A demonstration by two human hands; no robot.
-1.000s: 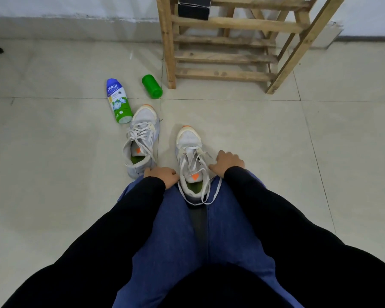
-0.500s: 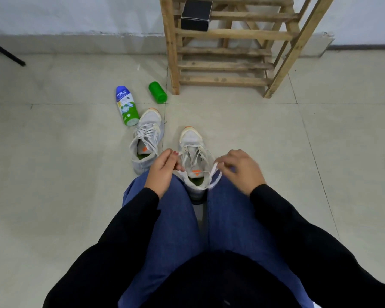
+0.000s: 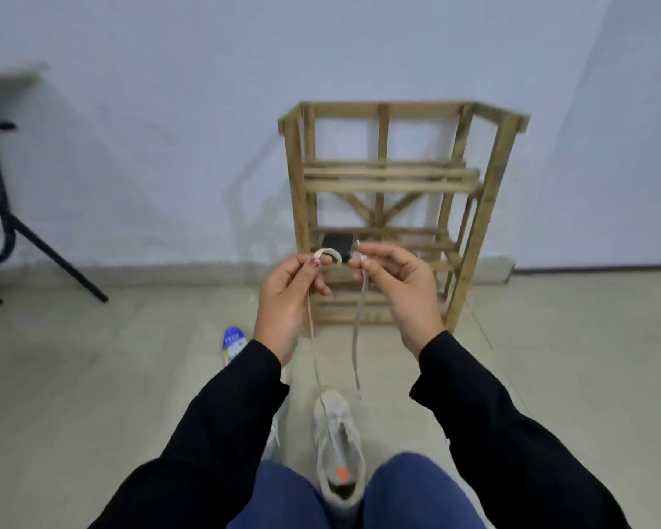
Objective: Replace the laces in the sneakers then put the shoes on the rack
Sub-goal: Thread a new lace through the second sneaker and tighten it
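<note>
— Hands, quick?
— Both were raised in front of the rack (image 3: 394, 177). The left hand (image 3: 287, 295) pinched one end of the lace (image 3: 363, 288) between thumb and forefinger, and that end curled over in a small loop. The right hand (image 3: 397, 292) pinched the other end, tip poking up.
— And the rest of the lace?
— Two strands hung from the hands down toward the toe of the sneaker (image 3: 338, 444). I couldn't tell if it was threaded through any eyelets, too blurred.
— Where was the sneaker?
— On the floor (image 3: 550, 376) between the person's knees, toe toward the rack and well apart from it. The second sneaker (image 3: 273, 437) lay just to its left, mostly hidden by the left sleeve.
— Anything else?
— A black box (image 3: 338, 242) sat on a lower rack shelf, behind the hands. A blue-topped bottle (image 3: 233, 343) was on the floor beside the left wrist. Dark folding legs (image 3: 1, 208) stood far left by the wall.
</note>
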